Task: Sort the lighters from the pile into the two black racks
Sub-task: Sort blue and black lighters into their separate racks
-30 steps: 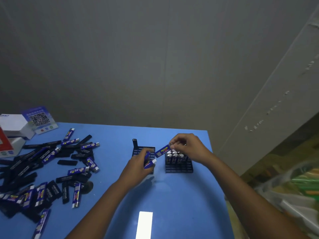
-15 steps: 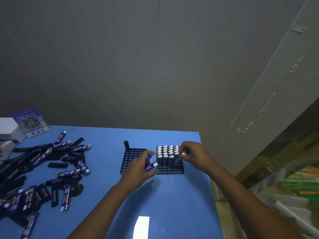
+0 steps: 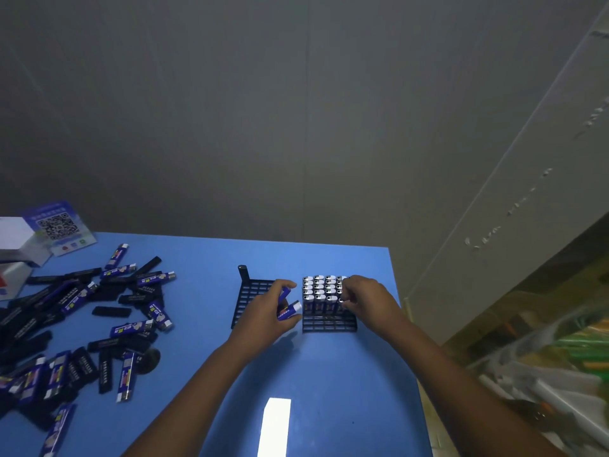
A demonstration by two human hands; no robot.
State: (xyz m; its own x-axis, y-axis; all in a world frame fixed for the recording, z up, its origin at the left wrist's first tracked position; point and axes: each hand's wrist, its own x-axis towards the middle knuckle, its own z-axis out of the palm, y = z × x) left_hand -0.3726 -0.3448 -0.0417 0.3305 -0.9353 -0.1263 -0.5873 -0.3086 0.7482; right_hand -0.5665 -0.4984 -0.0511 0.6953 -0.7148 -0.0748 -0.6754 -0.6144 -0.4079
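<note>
though its fingers hide the slot, right hand (image 3: 362, 296) pinching a racked lighter (image 3: 342, 303); left hand (image 3: 267, 311) clutching two lighters (image 3: 290, 310).

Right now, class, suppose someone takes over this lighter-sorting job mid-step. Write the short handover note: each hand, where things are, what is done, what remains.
Left hand: holds two blue lighters between the racks.
Right hand: fingers curled at the right rack's right edge, seating a lighter there; that lighter is mostly hidden.
Done: the right rack has several rows of upright lighters; its near rows are empty.
Left rack: almost empty, one black lighter at its far left corner.
Left to do: the large pile of blue and black lighters on the blue table, left side.
</note>
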